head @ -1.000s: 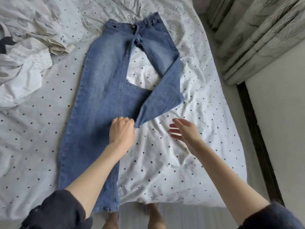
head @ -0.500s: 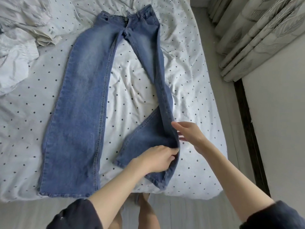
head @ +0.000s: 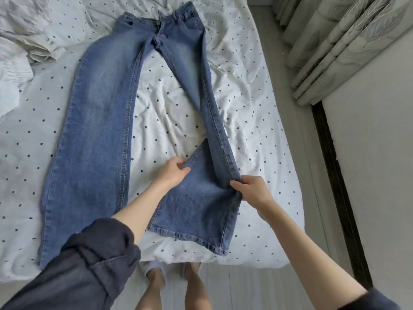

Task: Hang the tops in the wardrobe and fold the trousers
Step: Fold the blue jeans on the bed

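Blue jeans (head: 98,121) on dotted bedsheet (head: 257,121), both hands' fingers (head: 237,183) pinching right leg's edges, white tops (head: 13,70) crumpled left, curtains (head: 339,45) right

The jeans (head: 100,121) are blue denim, matt and faded paler along the thighs, with raised stitched seams down the legs and a stitched hem at the cuffs; the fastening at the waistband looks like a small dark metal button, though it is too small to be sure. The bed sheet (head: 252,104) is thin white cloth printed with small dark dots, matt and much creased. The heap of white garments (head: 20,52) is soft cloth, partly crinkled and gathered. The curtain (head: 339,41) is heavier pale cloth with a faint leaf pattern. The sleeve (head: 89,265) is dark, matt woven cloth, rolled up.
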A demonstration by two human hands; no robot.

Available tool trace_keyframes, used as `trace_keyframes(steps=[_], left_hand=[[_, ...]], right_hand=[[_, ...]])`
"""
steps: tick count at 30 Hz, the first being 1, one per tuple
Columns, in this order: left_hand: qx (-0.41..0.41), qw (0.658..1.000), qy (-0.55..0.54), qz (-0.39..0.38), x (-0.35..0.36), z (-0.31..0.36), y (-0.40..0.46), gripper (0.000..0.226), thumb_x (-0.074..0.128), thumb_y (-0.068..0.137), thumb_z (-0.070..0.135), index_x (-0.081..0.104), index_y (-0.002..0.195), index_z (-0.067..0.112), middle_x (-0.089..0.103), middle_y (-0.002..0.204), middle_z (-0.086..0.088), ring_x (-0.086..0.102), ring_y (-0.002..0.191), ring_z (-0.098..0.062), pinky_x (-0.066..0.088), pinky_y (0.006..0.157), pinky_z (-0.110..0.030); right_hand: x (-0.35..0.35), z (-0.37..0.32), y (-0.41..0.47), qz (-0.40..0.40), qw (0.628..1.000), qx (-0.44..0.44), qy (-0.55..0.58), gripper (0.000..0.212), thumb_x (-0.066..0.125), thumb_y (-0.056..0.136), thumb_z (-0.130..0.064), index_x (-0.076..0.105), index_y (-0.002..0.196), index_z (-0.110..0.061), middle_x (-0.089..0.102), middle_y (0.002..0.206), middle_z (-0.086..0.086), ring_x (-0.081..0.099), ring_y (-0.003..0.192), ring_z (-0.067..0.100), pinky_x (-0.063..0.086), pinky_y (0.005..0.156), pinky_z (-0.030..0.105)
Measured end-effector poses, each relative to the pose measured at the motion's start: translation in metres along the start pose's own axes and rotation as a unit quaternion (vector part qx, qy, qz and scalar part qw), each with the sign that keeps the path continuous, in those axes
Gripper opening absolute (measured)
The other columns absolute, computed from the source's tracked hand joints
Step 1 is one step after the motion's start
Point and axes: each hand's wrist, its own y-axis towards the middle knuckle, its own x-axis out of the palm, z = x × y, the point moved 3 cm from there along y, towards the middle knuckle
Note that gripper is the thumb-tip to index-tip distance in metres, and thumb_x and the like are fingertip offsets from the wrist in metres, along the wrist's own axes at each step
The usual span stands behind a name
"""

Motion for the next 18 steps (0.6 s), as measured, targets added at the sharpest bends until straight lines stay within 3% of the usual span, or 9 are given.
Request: trace_keyframes(steps=[2,4,7,13,15,18], left_hand=[[0.012,0.999,-0.027,0.045,-0.001,0.003,-0.012,0.013,0.057,0.092,0.022,0.056,0.088,0.010,0.054,0.076,-0.003,0.051,0.075,-0.021,0.037,0.061,-0.025],[0.027,0.997,-0.003,0.078,-0.007,0.006,-0.038,0.015,0.053,0.094,0.021,0.051,0.085,0.010,0.048,0.070,0.000,0.044,0.064,-0.016,0.030,0.053,-0.025],[0.040,0.994,0.006,0.103,-0.018,-0.005,-0.085,0.019,0.051,0.095,0.022,0.042,0.080,0.014,0.041,0.064,0.001,0.038,0.058,-0.017,0.027,0.053,-0.029],[0.048,0.995,-0.052,0.064,-0.042,-0.026,-0.143,0.027,0.044,0.098,0.024,0.031,0.077,0.014,0.031,0.066,0.001,0.028,0.056,-0.012,0.024,0.054,-0.029],[0.068,0.995,-0.050,0.053,-0.046,-0.019,-0.147,0.027,0.043,0.099,0.024,0.030,0.077,0.015,0.029,0.067,0.002,0.026,0.057,-0.012,0.023,0.053,-0.028],[0.119,0.990,-0.053,0.061,-0.052,-0.007,-0.157,0.029,0.044,0.099,0.022,0.028,0.075,0.017,0.028,0.066,0.003,0.025,0.056,-0.011,0.022,0.053,-0.027]], right_hand=[[-0.003,-0.002,0.000,-0.006,1.000,-0.006,0.003,0.037,0.060,0.086,-0.011,0.041,0.055,-0.010,0.038,0.056,0.003,0.037,0.059,0.019,0.037,0.061,0.033],[-0.004,-0.002,-0.002,-0.003,1.000,-0.006,0.000,0.036,0.060,0.087,-0.011,0.042,0.056,-0.009,0.040,0.057,0.003,0.040,0.057,0.017,0.041,0.061,0.033],[-0.001,0.003,-0.014,0.005,1.000,0.009,0.027,0.030,0.060,0.088,-0.013,0.045,0.063,-0.007,0.041,0.062,0.005,0.041,0.061,0.020,0.046,0.064,0.037],[0.012,0.001,-0.055,-0.020,0.999,-0.006,0.038,0.028,0.061,0.089,-0.018,0.049,0.066,-0.006,0.044,0.068,0.006,0.042,0.066,0.019,0.042,0.064,0.037],[0.010,0.001,-0.064,-0.021,0.998,-0.004,0.061,0.029,0.062,0.089,-0.018,0.050,0.066,-0.007,0.046,0.069,0.007,0.044,0.068,0.019,0.047,0.067,0.042],[0.006,0.005,-0.084,-0.029,0.996,-0.001,0.080,0.026,0.061,0.090,-0.014,0.055,0.066,-0.009,0.052,0.069,0.005,0.049,0.066,0.018,0.050,0.070,0.037]])
